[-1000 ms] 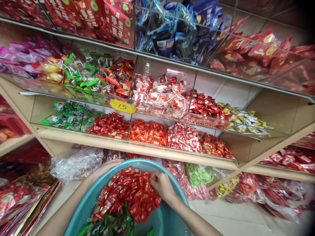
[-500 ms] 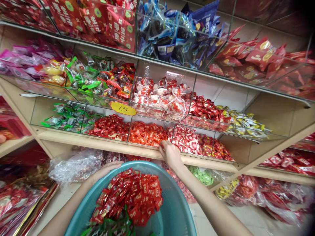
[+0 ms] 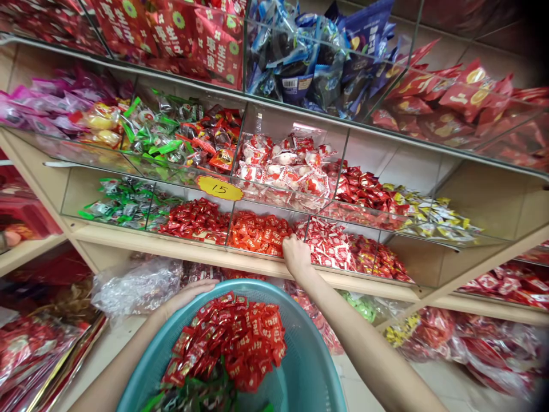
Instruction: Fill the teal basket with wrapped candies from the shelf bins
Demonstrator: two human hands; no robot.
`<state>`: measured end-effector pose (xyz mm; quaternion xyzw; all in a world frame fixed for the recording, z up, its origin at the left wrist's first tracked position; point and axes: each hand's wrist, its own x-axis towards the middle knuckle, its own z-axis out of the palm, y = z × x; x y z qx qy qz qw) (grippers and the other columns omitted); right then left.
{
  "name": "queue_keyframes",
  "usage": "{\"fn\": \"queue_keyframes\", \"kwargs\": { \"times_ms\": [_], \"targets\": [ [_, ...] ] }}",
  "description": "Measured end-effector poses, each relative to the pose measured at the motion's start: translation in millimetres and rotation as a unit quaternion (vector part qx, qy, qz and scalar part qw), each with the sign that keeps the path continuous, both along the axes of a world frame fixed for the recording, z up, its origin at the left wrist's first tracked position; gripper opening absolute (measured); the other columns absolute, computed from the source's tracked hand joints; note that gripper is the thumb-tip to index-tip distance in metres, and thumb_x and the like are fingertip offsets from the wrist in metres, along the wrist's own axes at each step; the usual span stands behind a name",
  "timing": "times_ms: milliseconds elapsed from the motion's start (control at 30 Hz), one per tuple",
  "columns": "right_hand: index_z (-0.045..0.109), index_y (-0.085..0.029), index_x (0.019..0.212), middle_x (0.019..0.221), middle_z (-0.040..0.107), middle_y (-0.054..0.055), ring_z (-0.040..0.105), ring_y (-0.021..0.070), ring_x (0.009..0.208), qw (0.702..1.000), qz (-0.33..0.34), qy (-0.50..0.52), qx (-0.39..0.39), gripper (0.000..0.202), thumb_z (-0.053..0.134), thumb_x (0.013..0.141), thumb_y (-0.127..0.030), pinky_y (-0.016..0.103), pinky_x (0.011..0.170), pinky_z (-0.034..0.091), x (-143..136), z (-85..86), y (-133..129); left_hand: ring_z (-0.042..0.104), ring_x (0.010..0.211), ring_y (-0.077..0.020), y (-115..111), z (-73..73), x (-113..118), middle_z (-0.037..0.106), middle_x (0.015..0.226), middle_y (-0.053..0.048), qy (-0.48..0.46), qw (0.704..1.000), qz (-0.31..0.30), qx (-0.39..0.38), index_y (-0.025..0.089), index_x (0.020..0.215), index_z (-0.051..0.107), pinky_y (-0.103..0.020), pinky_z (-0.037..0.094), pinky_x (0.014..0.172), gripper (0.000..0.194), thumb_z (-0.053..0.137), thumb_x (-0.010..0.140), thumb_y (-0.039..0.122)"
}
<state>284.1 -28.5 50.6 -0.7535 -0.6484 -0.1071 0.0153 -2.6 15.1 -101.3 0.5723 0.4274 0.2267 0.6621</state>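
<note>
We are steadying the teal basket (image 3: 315,343) with our left hand (image 3: 191,293), its fingers closing on the far-left rim; red candies are lying inside. Beyond, our right hand (image 3: 297,254) is curling at the orange-red candies (image 3: 259,233), its fingertips hidden, hold unclear.

The basket (image 3: 311,343) is teal; the wrapped sweets (image 3: 244,337) inside are red with pale lettering, others (image 3: 201,393) green and dark. The price tag (image 3: 219,188) is yellow, seemingly edged in red. Pouches (image 3: 217,43) above are red with green flower shapes.
</note>
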Motion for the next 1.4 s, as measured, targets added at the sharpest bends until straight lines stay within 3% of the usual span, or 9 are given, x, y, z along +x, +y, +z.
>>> {"fn": "queue_keyframes", "kwargs": {
  "times_ms": [200, 367, 533, 700, 800, 867, 1033, 1233, 1400],
  "targets": [
    [0.061, -0.009, 0.099, 0.095, 0.061, 0.019, 0.067, 0.0214, 0.082, 0.998, -0.026, -0.056, 0.012, 0.030, 0.034, 0.088, -0.004, 0.025, 0.063, 0.049, 1.4, 2.1, -6.3, 0.051, 0.120, -0.0256, 1.9, -1.9, 0.6, 0.061, 0.124, -0.004, -0.002, 1.000, -0.006, 0.001, 0.022, 0.110, 0.066, -0.032, 0.033, 0.108, 0.049, 0.067, 0.068, 0.048],
    [0.054, -0.012, 0.103, 0.101, 0.057, 0.015, 0.066, 0.0193, 0.078, 0.998, -0.025, -0.058, 0.004, 0.029, 0.030, 0.089, -0.004, 0.026, 0.060, 0.046, -3.1, 18.0, -20.8, 0.051, 0.120, -0.0263, 0.4, 1.4, 1.3, 0.061, 0.124, -0.002, -0.001, 1.000, -0.012, 0.003, 0.026, 0.108, 0.067, -0.033, 0.035, 0.106, 0.046, 0.065, 0.068, 0.050],
    [0.050, -0.019, 0.094, 0.091, 0.059, 0.007, 0.062, 0.0153, 0.073, 0.994, 0.046, 0.082, 0.056, 0.016, 0.034, 0.093, -0.018, 0.023, 0.060, 0.039, -2.9, 27.9, -48.6, 0.050, 0.121, -0.0272, -1.0, 3.4, 1.9, 0.062, 0.123, -0.002, 0.005, 1.000, -0.006, 0.003, 0.025, 0.108, 0.067, -0.034, 0.034, 0.107, 0.048, 0.066, 0.067, 0.050],
    [0.048, -0.019, 0.076, 0.064, 0.055, -0.002, 0.052, 0.0105, 0.054, 0.919, 0.146, 0.365, 0.032, 0.013, 0.043, 0.088, -0.024, 0.020, 0.054, 0.036, 9.8, -9.5, -64.1, 0.050, 0.121, -0.0273, -0.8, 2.6, 2.2, 0.060, 0.126, -0.006, 0.000, 1.000, -0.006, 0.000, 0.020, 0.112, 0.064, -0.036, 0.033, 0.108, 0.054, 0.067, 0.067, 0.049],
    [0.047, -0.019, 0.072, 0.058, 0.047, -0.005, 0.044, 0.0078, 0.042, 0.868, 0.139, 0.475, -0.034, 0.014, 0.045, 0.085, -0.025, 0.019, 0.044, 0.034, 17.7, -39.9, -65.7, 0.049, 0.122, -0.0265, -0.4, 2.4, 2.2, 0.059, 0.127, -0.006, 0.007, 1.000, 0.000, 0.011, 0.019, 0.111, 0.065, -0.035, 0.032, 0.108, 0.053, 0.067, 0.067, 0.048],
    [0.046, -0.019, 0.072, 0.058, 0.045, -0.006, 0.042, 0.0069, 0.038, 0.853, 0.116, 0.504, -0.063, 0.012, 0.046, 0.083, -0.024, 0.019, 0.040, 0.033, 21.3, -54.8, -65.8, 0.049, 0.121, -0.0262, -0.5, 2.7, 2.3, 0.059, 0.127, -0.006, 0.008, 1.000, -0.002, 0.015, 0.019, 0.110, 0.066, -0.034, 0.032, 0.108, 0.051, 0.067, 0.068, 0.047],
    [0.047, -0.018, 0.069, 0.059, 0.046, -0.006, 0.042, 0.0056, 0.036, 0.860, 0.078, 0.497, -0.089, 0.010, 0.046, 0.079, -0.016, 0.018, 0.038, 0.031, 24.1, -74.4, -62.9, 0.048, 0.122, -0.0271, -2.5, 5.1, 3.3, 0.059, 0.127, -0.006, 0.006, 1.000, 0.005, 0.005, 0.018, 0.110, 0.066, -0.035, 0.032, 0.108, 0.052, 0.067, 0.066, 0.046],
    [0.051, -0.017, 0.064, 0.051, 0.047, -0.007, 0.041, 0.0059, 0.042, 0.883, 0.092, 0.456, -0.071, 0.012, 0.048, 0.075, -0.011, 0.017, 0.046, 0.030, 23.7, -92.6, -55.3, 0.047, 0.123, -0.0272, -2.5, 7.5, 2.9, 0.060, 0.125, -0.002, 0.008, 1.000, 0.000, 0.008, 0.025, 0.104, 0.069, -0.035, 0.033, 0.108, 0.044, 0.067, 0.066, 0.046],
    [0.055, -0.016, 0.064, 0.053, 0.051, -0.005, 0.044, 0.0071, 0.048, 0.906, 0.101, 0.406, -0.067, 0.014, 0.048, 0.074, -0.009, 0.019, 0.051, 0.030, 20.2, -101.4, -52.0, 0.048, 0.123, -0.0267, 0.6, 2.9, 2.4, 0.058, 0.128, -0.006, 0.011, 1.000, -0.003, 0.010, 0.018, 0.111, 0.065, -0.036, 0.032, 0.108, 0.054, 0.067, 0.066, 0.047]
  ]
}}
